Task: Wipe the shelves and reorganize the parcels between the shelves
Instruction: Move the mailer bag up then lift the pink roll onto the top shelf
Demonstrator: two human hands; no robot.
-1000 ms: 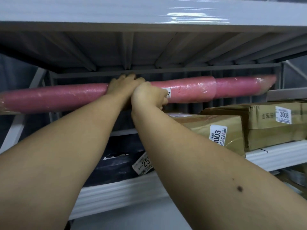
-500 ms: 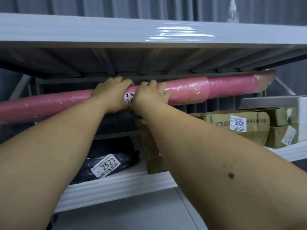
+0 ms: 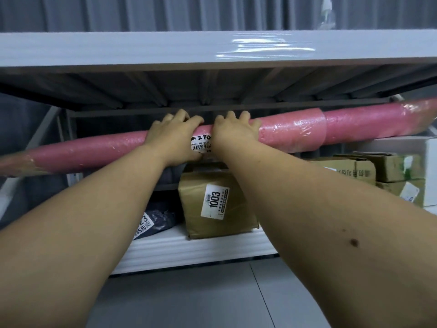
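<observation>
Both hands, left hand (image 3: pixel 173 138) and right hand (image 3: pixel 233 133), are gripping the long pink roll (image 3: pixel 293 132) side by side above the brown parcel 1003 (image 3: pixel 216 204), mid-reorganizing, and next they're probably needing a level lift clear of the upper shelf (image 3: pixel 118 49).

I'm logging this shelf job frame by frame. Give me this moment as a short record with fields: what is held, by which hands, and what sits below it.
held item: long pink roll, plastic-wrapped, lying roughly level under the upper shelf
left hand: grips the roll near its middle
right hand: grips the roll beside the left hand
label on roll: white, between the hands, handwritten 270
below: brown parcel labelled 1003; dark bag to its left
right side: more cardboard boxes
</observation>
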